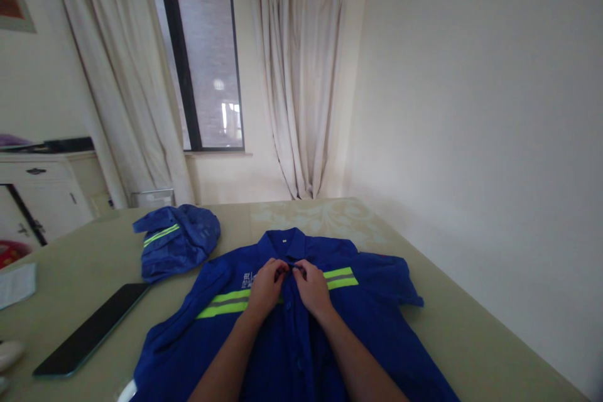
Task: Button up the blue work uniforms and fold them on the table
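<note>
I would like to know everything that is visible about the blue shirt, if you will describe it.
The shirt looks like woven cloth, slightly wrinkled, with a collar, buttons down the front, yellow-green and grey bands across the chest, and white printing. It lies spread on the pale green tabletop, collar away from the person; its lower end is outside the picture. The left hand and right hand pinch its front below the collar.

Observed reaching in from seven o'clock with left forearm and from five with right forearm, holding left hand and right hand close, fingers pinched.
</note>
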`<state>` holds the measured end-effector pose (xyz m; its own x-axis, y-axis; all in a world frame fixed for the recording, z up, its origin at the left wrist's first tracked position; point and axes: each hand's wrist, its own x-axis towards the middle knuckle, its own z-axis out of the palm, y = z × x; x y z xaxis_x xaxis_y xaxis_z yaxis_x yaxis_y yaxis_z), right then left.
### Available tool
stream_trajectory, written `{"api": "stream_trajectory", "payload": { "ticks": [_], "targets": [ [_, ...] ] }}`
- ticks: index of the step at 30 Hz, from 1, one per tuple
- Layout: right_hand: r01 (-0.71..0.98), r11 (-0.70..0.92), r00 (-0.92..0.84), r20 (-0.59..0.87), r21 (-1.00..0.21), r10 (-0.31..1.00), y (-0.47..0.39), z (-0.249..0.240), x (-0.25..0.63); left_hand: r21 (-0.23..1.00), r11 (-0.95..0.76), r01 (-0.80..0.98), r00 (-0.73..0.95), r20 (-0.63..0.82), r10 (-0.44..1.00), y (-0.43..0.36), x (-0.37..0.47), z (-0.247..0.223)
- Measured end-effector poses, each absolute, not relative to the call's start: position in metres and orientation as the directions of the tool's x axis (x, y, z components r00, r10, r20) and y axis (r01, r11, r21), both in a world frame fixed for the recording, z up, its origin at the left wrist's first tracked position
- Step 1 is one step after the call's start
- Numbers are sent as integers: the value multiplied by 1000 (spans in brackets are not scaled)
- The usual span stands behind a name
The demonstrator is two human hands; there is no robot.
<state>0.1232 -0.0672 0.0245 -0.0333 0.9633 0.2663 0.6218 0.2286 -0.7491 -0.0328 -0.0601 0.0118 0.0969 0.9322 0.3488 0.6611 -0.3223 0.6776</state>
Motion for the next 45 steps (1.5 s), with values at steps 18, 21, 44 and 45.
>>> {"api": "stream_trajectory", "payload": {
  "ticks": [18, 21, 44, 45],
  "targets": [
    [550, 258, -42, 282, -794, 959, -65, 26, 124, 599, -265, 756, 80, 317, 945, -62, -30, 12],
    [343, 185, -83, 166, -921, 983, -65, 30, 119, 599, -235, 766, 46, 313, 949, -63, -32, 13],
    [710, 376, -292, 238, -595, 926, -101, 20, 109, 327, -207, 922, 117, 273, 955, -28, -60, -3],
    [693, 380, -293, 242, -613, 925, -97, 19, 112, 322, -212, 923, 124, 273, 954, -22, -60, -3]
  ]
}}
